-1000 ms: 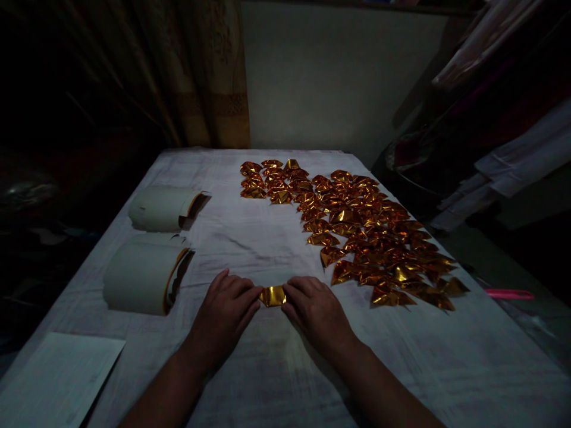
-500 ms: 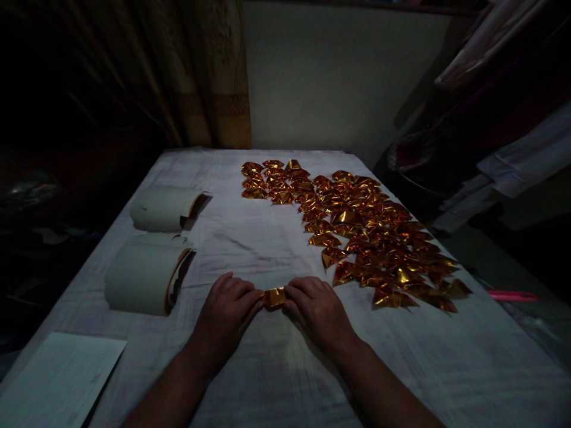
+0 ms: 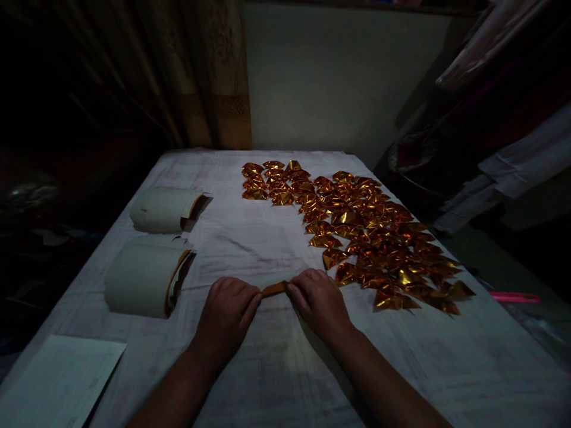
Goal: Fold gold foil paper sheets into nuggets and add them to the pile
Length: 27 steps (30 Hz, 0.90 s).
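Observation:
Between my hands stretches a narrow strip of folded gold foil paper, tilted slightly up toward the right. My left hand pinches its left end with thumb and fingers, and my right hand grips the other end. Both ends are hidden under the fingers. To the right and beyond lie many folded gold foil pieces with pointed ends, crowded in rows. The nearest of them are close to my right hand.
Two curved stacks of pale-backed sheets, a nearer one and a farther one, stand at the left of the cloth-covered table. A white sheet lies at the near left corner. Behind are a curtain and a wall.
The foil piece between my hands has turned from a wider, shiny face to a thin, duller strip. My right hand has risen slightly; the laid-out pieces stay put.

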Each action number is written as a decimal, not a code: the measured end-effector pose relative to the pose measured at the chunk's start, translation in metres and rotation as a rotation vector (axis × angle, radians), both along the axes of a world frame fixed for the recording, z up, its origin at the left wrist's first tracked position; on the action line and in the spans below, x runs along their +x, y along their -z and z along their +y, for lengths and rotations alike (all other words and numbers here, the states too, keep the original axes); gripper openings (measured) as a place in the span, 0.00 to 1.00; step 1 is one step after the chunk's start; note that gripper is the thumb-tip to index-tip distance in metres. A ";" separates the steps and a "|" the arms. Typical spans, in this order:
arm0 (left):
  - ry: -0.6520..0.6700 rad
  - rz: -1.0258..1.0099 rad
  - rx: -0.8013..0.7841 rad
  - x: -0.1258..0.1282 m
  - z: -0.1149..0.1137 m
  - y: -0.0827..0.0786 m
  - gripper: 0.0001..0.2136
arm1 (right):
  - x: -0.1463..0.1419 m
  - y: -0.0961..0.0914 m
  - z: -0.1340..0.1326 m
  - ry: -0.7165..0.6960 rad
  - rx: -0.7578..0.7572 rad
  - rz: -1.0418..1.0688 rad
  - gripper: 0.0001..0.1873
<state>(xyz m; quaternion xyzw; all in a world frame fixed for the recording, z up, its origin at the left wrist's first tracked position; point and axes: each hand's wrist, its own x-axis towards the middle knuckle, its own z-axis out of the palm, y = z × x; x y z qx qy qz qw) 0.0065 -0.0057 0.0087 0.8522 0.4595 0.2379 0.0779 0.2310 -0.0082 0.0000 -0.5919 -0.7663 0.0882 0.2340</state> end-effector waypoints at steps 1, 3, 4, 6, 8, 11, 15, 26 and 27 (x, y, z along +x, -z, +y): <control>-0.012 -0.006 0.006 0.001 0.000 0.001 0.11 | 0.000 -0.001 0.002 0.010 -0.013 -0.007 0.07; -0.032 -0.024 0.020 0.002 0.000 0.003 0.11 | -0.001 -0.001 0.006 0.025 -0.032 -0.009 0.08; -0.043 -0.030 0.026 0.002 0.000 0.003 0.11 | -0.001 -0.001 0.007 0.031 -0.040 -0.004 0.07; -0.064 -0.032 0.033 0.003 -0.001 0.005 0.10 | -0.002 0.000 0.009 0.045 -0.051 0.008 0.07; -0.080 -0.022 0.038 0.004 -0.001 0.005 0.09 | -0.003 0.001 0.009 0.067 -0.051 0.012 0.07; -0.088 -0.008 0.063 0.005 -0.001 0.006 0.10 | -0.004 0.003 0.008 0.085 -0.021 -0.006 0.08; -0.100 0.000 0.082 0.007 -0.001 0.008 0.11 | -0.006 0.006 0.009 0.081 0.040 -0.032 0.09; -0.071 0.038 0.008 0.006 -0.001 0.006 0.12 | -0.005 0.012 0.010 0.085 0.067 -0.048 0.08; -0.071 0.041 0.004 0.006 -0.001 0.005 0.12 | -0.006 0.011 0.010 0.090 0.068 -0.050 0.09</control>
